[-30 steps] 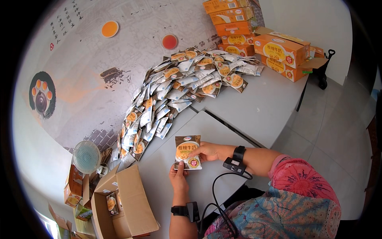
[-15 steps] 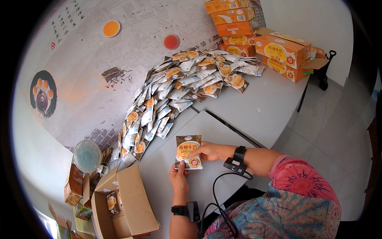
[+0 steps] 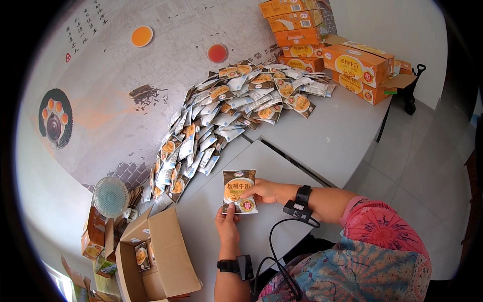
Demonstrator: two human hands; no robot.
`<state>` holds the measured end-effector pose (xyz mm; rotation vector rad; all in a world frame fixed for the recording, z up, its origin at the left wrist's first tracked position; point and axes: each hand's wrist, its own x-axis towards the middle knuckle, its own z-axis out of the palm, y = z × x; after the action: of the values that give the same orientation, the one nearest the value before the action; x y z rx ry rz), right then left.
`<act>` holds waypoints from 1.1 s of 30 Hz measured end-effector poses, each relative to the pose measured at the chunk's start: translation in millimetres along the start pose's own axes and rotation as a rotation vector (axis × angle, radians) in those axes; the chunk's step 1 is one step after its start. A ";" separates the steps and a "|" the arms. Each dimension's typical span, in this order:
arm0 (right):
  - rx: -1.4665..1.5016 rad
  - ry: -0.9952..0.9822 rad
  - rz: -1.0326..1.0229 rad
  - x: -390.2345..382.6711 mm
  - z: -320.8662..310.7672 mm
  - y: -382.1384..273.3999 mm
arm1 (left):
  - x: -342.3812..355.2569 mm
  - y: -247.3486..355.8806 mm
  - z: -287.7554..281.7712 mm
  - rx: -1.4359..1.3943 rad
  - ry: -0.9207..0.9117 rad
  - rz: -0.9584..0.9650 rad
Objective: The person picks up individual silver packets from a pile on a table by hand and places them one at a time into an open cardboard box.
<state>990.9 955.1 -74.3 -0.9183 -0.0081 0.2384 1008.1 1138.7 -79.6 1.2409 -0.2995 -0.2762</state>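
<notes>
- Mural wall [image 3: 115,75] takes up the back of the head view (only view here), greyish with an orange disc [image 3: 142,36] and a red disc [image 3: 217,52] on it.
- Counter [image 3: 347,136] is plain light grey, with a dark gap running between sections.
- Big heap of sachets [image 3: 246,95] curves along the wall side of it, some showing printed fronts, lots showing silvery-white backs.
- Far end, right side: a stack of orange cartons [image 3: 297,38], plus a couple of bigger orange boxes [image 3: 353,64] one on top of the other, flaps open. Black wheeled cart [image 3: 410,95] just beyond those.
- Near left there's an open cardboard box [image 3: 176,251] with a few packets [image 3: 142,255] inside, and a small round fan [image 3: 110,197] behind it.
- Now the main bit: one brown-and-white sachet [image 3: 238,182] with a bowl picture, held up front-side out over the near part of the counter, well apart from the heap. Can't tell if its bottom edge touches down.
- Left hand [image 3: 228,226] pinches the lower left corner, thumb on the front.
- Right hand [image 3: 261,191] grips the right edge, thumb laid across the print. Fingers behind the packet are hidden.
- Both wrists wear black straps [image 3: 303,195] with cabled modules.
</notes>
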 end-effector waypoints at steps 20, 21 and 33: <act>0.072 0.033 -0.007 -0.2 2.2 -0.7 | -0.9 -0.7 0.4 0.036 -0.035 0.014; 0.073 0.035 -0.013 -0.5 2.4 -0.8 | -1.5 0.0 1.2 0.047 -0.038 0.012; 0.036 0.029 -0.070 -1.2 4.4 -1.3 | -3.3 3.5 5.6 0.092 -0.043 0.030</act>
<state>989.6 957.6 -70.4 -0.8843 -0.0092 0.1595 1003.0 1136.0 -74.8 1.3216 -0.3711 -0.2660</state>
